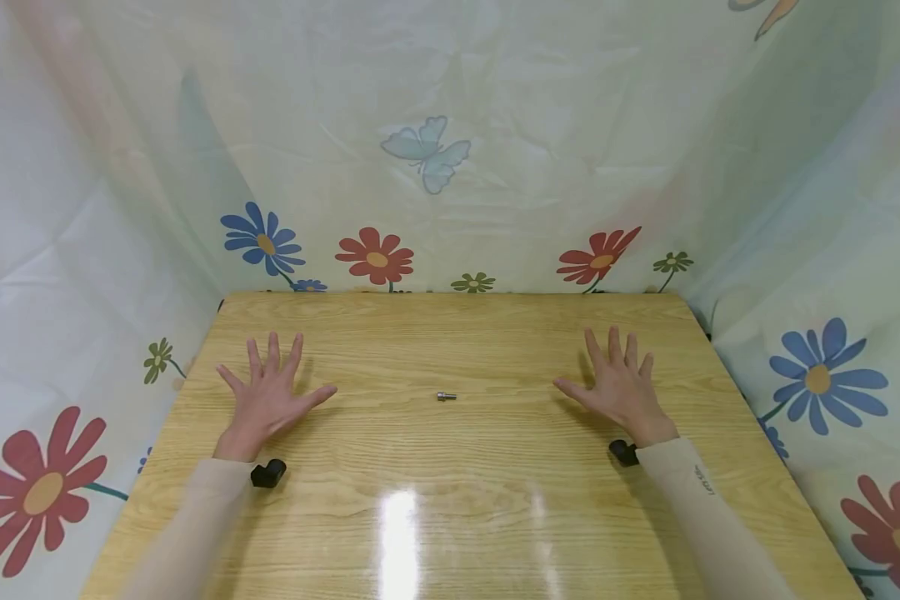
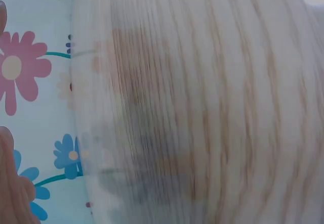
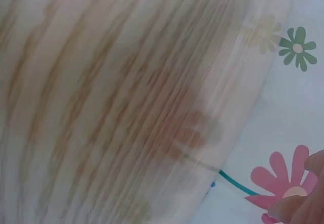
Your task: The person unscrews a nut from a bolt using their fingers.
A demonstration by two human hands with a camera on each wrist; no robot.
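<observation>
A small metal bolt (image 1: pixel 446 396) lies on its side near the middle of the wooden table (image 1: pixel 480 500), its thicker end toward the left. To the left of it, my left hand (image 1: pixel 266 402) hovers over the table with fingers spread wide, holding nothing. On the other side my right hand (image 1: pixel 618 390) is likewise spread, thumb pointing in toward the bolt, and holds nothing. Only part of the left hand (image 2: pixel 12 183) enters the left wrist view at its edge. The right wrist view catches some fingers of the right hand (image 3: pixel 304 204) in a lower corner.
A pale curtain (image 1: pixel 510 108) printed with flowers and a butterfly hangs behind the table and along both sides. Each wrist carries a small black device (image 1: pixel 268 473) near the cuff. Light glares off the near part of the tabletop.
</observation>
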